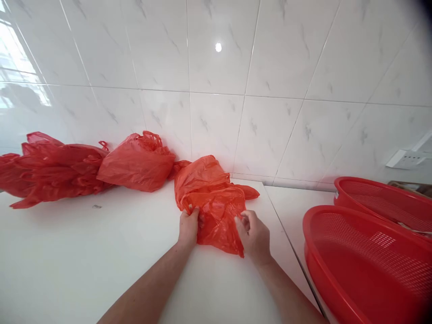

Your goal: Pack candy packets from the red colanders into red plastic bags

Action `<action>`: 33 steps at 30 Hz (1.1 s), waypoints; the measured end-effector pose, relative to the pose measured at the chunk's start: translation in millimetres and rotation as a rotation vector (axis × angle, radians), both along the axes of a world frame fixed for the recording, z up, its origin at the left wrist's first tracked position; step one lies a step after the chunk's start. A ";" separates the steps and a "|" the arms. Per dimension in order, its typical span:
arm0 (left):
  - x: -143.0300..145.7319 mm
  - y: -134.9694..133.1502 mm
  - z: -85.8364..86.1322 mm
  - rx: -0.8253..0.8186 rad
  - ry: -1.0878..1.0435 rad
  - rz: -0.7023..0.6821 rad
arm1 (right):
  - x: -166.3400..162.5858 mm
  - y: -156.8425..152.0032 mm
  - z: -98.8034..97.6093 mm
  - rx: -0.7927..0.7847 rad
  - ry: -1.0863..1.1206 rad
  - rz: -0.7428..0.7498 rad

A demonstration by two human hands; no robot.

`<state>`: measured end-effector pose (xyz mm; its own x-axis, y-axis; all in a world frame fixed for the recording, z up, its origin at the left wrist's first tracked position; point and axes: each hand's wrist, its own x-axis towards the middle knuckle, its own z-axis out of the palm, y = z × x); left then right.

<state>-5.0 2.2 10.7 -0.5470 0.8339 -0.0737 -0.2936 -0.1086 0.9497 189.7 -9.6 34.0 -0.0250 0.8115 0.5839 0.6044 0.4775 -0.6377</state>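
Note:
A thin red plastic bag [221, 220] lies crumpled on the white tabletop, its lower part spread between my two hands. At the bag's left edge, my left hand [189, 227] is closed, the thumb pressing the film against the fingers. My right hand [255, 236] is at the right edge, fingers curled and the thumb close to the index finger, pinching the film there. Directly behind, touching the bag, bulges more red plastic [202, 173]; whether it is the same bag I cannot tell.
Against the tiled wall [216, 126] rest a bunched red bag [138, 164] and a larger heap of red bags [64, 168] at left. Two red plastic baskets [337, 265] stand at right, beyond a seam in the tabletop [101, 261]. A wall socket [405, 159] sits above them.

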 end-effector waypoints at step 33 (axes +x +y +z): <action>24.4 -30.5 24.9 0.823 1.701 0.121 | 25.2 38.3 -18.6 -0.411 0.787 0.101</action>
<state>19.4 -28.3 35.6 0.3505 0.3323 0.8756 0.8147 -0.5693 -0.1100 214.9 28.7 15.4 0.1770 0.9761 0.1259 -0.1129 0.1472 -0.9826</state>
